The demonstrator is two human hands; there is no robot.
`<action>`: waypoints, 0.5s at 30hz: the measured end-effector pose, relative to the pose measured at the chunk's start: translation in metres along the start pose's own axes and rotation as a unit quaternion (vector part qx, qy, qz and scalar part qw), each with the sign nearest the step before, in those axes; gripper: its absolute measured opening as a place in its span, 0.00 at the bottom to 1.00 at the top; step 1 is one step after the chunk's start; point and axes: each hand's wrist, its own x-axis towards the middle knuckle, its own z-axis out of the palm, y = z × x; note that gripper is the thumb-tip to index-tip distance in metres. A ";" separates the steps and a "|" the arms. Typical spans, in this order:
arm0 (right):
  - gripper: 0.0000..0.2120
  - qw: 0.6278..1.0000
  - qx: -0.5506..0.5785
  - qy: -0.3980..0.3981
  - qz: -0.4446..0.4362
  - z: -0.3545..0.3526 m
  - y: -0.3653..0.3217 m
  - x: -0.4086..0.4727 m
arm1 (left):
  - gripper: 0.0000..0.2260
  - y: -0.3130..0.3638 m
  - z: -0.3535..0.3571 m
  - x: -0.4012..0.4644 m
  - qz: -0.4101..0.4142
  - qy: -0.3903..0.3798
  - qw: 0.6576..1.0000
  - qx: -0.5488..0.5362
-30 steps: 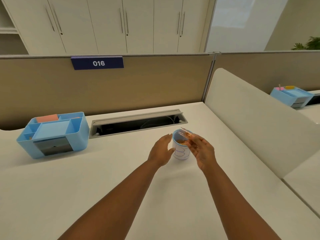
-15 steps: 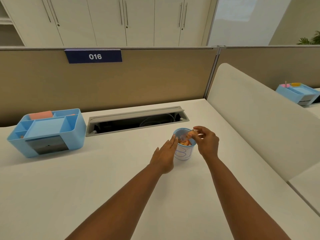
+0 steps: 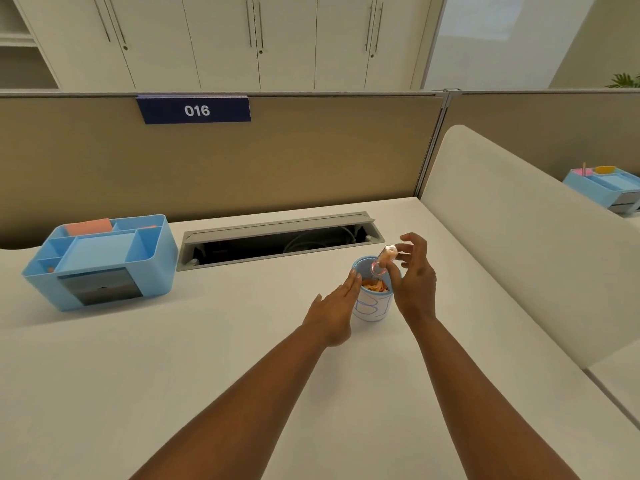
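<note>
White desk [image 3: 173, 375] runs up to a tan partition [image 3: 311, 161], with a blue organizer [image 3: 157, 268] at far left. Near the cable slot [image 3: 277, 242] stands a cup [image 3: 372, 307] of orange bits. The left hand [image 3: 334, 311] lays straight fingers against its side, while the right hand [image 3: 414, 282] pinches a clear tube [image 3: 382, 260] tilted over its rim.

I can't tell what the small clear pink stick [image 3: 382, 259] is, because it is blurry. I can't see if the fingers [image 3: 393, 277] of the right hand [image 3: 414, 285] hold it. The left hand [image 3: 334, 306] hides one side of the white paper cup with blue lines [image 3: 375, 308]. The orange bits [image 3: 375, 288] inside are too small to name. The right edge cuts off the far blue plastic tray [image 3: 606, 187] and the green plant [image 3: 625, 80].
</note>
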 end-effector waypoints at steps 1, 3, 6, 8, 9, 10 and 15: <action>0.22 1.000 -0.001 0.005 -0.008 0.001 0.000 -0.001 | 0.38 0.000 0.000 0.000 0.000 -0.001 1.000 -0.001; 0.18 1.000 -0.018 0.009 -0.022 0.004 0.003 -0.003 | 0.38 0.000 0.000 0.000 -0.001 -0.004 1.000 -0.002; 0.11 0.998 -0.049 0.010 -0.029 0.006 0.007 -0.004 | 0.39 0.000 -0.001 0.000 0.001 -0.007 1.000 0.001; 0.13 0.999 -0.032 0.013 -0.013 0.007 0.008 -0.005 | 0.39 0.000 -0.002 0.000 -0.001 -0.010 1.000 0.001; 0.14 1.000 -0.026 0.010 -0.011 0.008 0.007 -0.004 | 0.39 0.000 -0.002 0.000 -0.002 -0.012 1.000 0.000; 0.13 0.999 -0.028 0.008 -0.016 0.009 0.007 -0.004 | 0.39 0.000 -0.002 0.000 -0.002 -0.012 1.000 0.000; 0.14 1.000 -0.021 0.009 -0.017 0.008 0.009 -0.003 | 0.40 0.001 -0.003 -0.002 -0.004 -0.015 1.000 -0.010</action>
